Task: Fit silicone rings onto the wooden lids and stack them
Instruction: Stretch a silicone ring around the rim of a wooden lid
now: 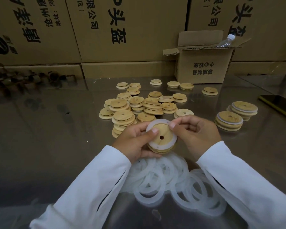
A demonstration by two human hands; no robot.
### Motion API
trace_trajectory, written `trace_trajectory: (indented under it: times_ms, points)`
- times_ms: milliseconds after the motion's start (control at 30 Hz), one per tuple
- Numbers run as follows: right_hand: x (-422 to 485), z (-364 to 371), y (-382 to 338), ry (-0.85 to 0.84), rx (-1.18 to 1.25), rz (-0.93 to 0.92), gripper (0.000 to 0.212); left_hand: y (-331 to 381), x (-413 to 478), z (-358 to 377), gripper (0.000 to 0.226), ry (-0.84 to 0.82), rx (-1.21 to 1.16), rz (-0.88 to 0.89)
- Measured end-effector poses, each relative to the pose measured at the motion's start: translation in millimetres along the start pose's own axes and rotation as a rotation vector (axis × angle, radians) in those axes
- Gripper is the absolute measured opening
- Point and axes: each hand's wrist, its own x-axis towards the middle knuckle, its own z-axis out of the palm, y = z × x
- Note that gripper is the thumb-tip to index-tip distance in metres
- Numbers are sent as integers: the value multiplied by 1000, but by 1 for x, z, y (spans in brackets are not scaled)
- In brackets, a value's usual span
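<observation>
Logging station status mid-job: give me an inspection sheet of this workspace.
Surface: reflective metal table.
Job's things: wooden lid with silicone ring on it, held up; loose lids piled centre; two ringed-lid stacks at right; loose rings heaped nearest.
Clutter: phone at right edge; plastic bottle in open carton.
Grippers: left hand grips the lid; right hand pinches the ring.
Cables: nothing seen.
Surroundings: cardboard boxes stacked behind.
</observation>
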Motion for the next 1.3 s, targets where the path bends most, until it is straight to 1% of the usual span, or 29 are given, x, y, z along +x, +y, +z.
trace_trajectory:
  times_ms: [100,233,333,533,667,800,900,1033,1233,1300]
  points:
    - [0,0,1,-4,-32,-2,15,-2,0,-1,27,-4,-3,40]
    - [0,-1,1,10,-23,0,16,-2,1,-1,39,7,-11,103]
    - [0,-1,-1,2,-11,8,14,-2,2,-2,35,32,0,158]
    - [-1,-2,-4,3,0,-38,17,-3,2,-2,32,50,19,235]
    - [-2,-1,-7,-7,3,-77,16,-1,3,-1,32,45,-56,228]
    - [-3,-1,-8,3,26,-69,12,-1,2,1,33,48,-73,206]
    - [-5,1,-6,2,17,-69,9,-1,3,2,36,81,-119,185]
    - [-6,5,-2,30,10,-48,12,0,3,3,34,120,-167,172]
    - [-3,4,1,88,4,-15,16,-1,4,2,38,49,-187,139]
    - [-2,3,4,88,-30,2,16,-3,4,2,33,44,-139,124]
